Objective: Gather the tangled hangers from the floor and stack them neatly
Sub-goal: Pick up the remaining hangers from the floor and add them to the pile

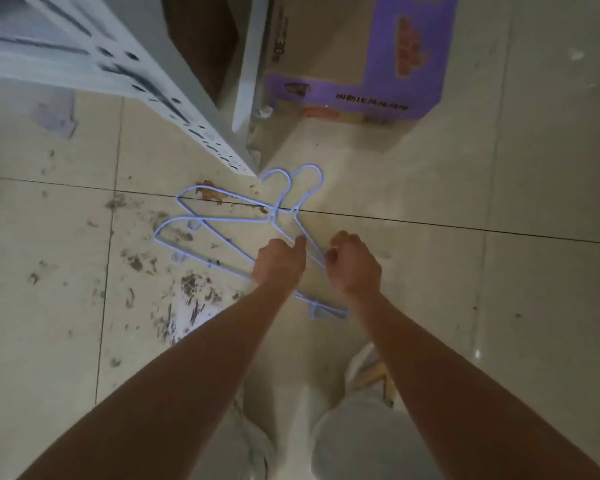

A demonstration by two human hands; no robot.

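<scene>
Left fingers: I see the left hand [280,259] at the centre of the frame, fingers curled, thumb tip pressed on a wire of the hangers [236,216]; it seems to pinch this wire.
Right fingers: the right hand [354,263], just right of centre, is curled like a fist; a wire ends at its thumb side, so I think it pinches there, but I cannot tell for sure.
Hangers: pale blue wire ones, crossed over each other on the tiled floor [499,168], hooks pointing to the upper centre.
Hidden: both forearms cover the lower hanger parts; how many hangers, I cannot count.
Around: a grey perforated post [187,109] at upper left, a purple cardboard box [378,57] at top centre, dark dirt marks [187,289] at left.
</scene>
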